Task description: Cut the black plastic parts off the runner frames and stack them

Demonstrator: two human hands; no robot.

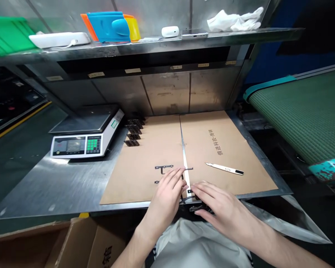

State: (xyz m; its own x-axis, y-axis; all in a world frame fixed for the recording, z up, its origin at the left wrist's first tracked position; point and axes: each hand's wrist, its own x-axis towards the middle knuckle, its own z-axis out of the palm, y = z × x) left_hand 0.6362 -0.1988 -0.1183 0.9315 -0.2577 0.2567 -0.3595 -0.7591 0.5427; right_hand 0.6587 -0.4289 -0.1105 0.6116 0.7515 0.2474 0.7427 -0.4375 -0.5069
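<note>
My left hand (167, 188) lies palm down on a flat brown cardboard sheet (145, 163), its fingertips reaching a white strip (185, 163) along the sheet's centre seam. Just past those fingers sits a dark T-shaped metal bracket (163, 168). My right hand (216, 203) hangs over the sheet's near edge, close to a dark metal part (197, 208) by the thumb. Whether that hand grips the part is hidden. A white-handled craft knife (225, 168) lies on the cardboard beyond my right fingers. Stacks of dark metal pieces (132, 132) line the sheet's far left edge.
The cardboard rests on a stainless steel bench (64, 186), with a digital scale (86, 136) at its left. A metal shelf (128, 46) with assorted items runs overhead. A green conveyor belt (296, 115) lies right, and an open cardboard box (83, 242) sits below front.
</note>
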